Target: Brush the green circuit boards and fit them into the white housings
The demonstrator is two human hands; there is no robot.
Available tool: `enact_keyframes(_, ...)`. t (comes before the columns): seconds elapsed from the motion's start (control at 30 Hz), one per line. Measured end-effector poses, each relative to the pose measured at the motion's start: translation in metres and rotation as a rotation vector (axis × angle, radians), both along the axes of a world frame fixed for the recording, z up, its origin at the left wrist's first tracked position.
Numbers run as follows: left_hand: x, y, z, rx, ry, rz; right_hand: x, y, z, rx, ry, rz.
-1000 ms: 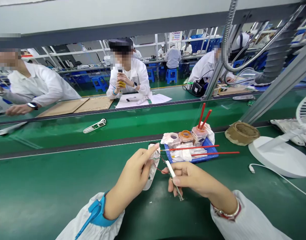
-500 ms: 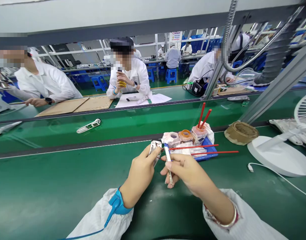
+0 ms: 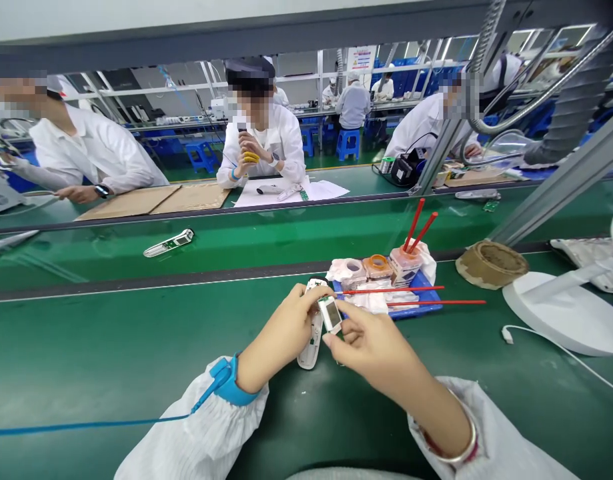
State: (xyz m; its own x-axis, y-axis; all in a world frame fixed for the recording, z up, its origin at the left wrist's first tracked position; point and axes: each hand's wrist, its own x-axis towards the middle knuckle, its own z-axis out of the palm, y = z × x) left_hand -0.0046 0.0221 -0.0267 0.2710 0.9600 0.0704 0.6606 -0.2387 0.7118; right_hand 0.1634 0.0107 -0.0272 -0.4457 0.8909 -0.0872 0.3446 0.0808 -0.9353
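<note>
Pinching white display module in right hand | left hand gripping white plastic housing

Free passage over the green surface left of the left hand. A white casing and small white module fill the gap beside the right hand. Obstacles to the right: blue tray, red sticks rising from a cup, tape ring, white fan base and its cable.
</note>
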Motion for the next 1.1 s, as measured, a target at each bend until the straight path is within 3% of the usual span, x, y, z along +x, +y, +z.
enact_keyframes(0.13, 0.002, -0.002, 0.001, 0.008, -0.052, 0.024, -0.004, -0.008, -0.003, 0.27, -0.21, -0.079)
enact_keyframes(0.23, 0.0, -0.003, 0.001, 0.034, -0.062, 0.042, -0.002, -0.006, -0.003, 0.378, -0.295, -0.159)
enact_keyframes(0.57, -0.005, 0.0, -0.001, -0.002, -0.126, -0.02, 0.002, -0.008, 0.002, 0.302, -0.217, -0.192)
enact_keyframes(0.7, -0.001, -0.001, -0.004, 0.063, -0.077, -0.016, -0.001, -0.01, 0.002, 0.296, -0.245, -0.216)
enact_keyframes(0.87, 0.009, -0.002, -0.014, 0.105, -0.012, 0.076, -0.002, -0.008, 0.004, 0.126, -0.142, -0.184)
enact_keyframes(1.03, 0.015, -0.007, -0.01, 0.067, -0.042, 0.026, 0.002, -0.003, 0.005, -0.221, 0.186, -0.157)
enact_keyframes(1.1, 0.016, -0.008, -0.008, 0.043, -0.037, 0.023, 0.002, -0.003, 0.007, -0.295, 0.243, -0.187)
